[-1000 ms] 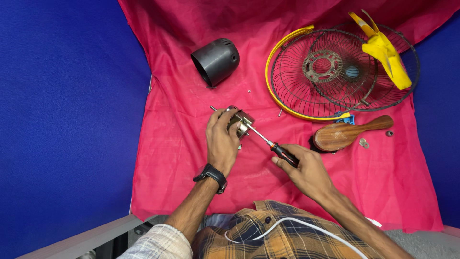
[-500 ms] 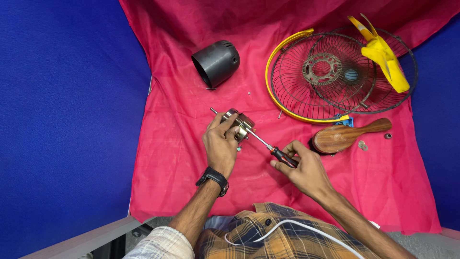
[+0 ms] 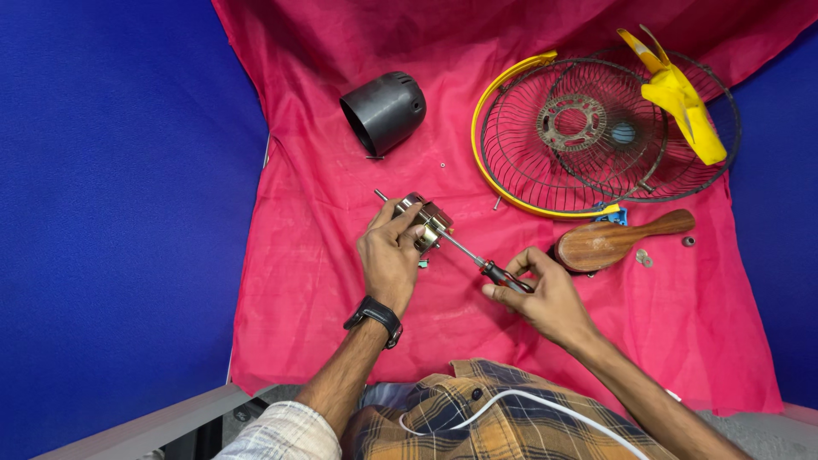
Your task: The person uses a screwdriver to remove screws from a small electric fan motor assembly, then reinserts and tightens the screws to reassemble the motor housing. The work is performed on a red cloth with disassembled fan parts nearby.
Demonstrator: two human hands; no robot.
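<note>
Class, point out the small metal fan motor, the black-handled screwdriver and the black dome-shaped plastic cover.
small metal fan motor (image 3: 429, 218), head view, casing top.
black-handled screwdriver (image 3: 464, 251), head view, steel shaft.
black dome-shaped plastic cover (image 3: 390, 109), head view, outer wall.

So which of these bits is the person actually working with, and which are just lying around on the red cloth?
In hand:
- small metal motor, gripped by the left hand
- screwdriver, held by the right hand, tip at the motor

Lying about:
- black motor cover
- wire fan guards
- yellow fan blade
- wooden brush
- loose washers
</note>
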